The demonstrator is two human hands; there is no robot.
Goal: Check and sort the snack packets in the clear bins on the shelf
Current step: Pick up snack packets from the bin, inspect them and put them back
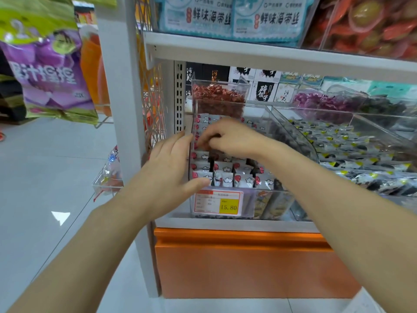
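Clear bin [249, 201] is seated at the left end of the lower shelf [225, 223], its front wall at the shelf's front edge. It is filled with small white packets [228, 177] printed with red dots and cloud shapes, stood in rows. A price tag [218, 203] with a yellow panel reading 15.80 is fixed to the bin's front wall at its left corner. Left hand [171, 168] is laid flat against the outside of the bin's left wall, fingers straight and pressed together, thumb spread toward the front rim just above the tag. Right hand [228, 138] is reached over the bin from the right, fingers curled down into the packets at the rear left of the bin. The fingertips are hidden among the packets, so it cannot be told whether a packet is pinched. Behind the bin, a second clear bin of red-wrapped sweets [218, 96] is noted toward the shelf's back edge. Just beside it on the right, a wider bin of black, white and yellow packets [338, 141] is recorded. Pale blue seaweed packs [209, 16] are seen on the upper shelf. An orange base [248, 263] is seen under the lower shelf.
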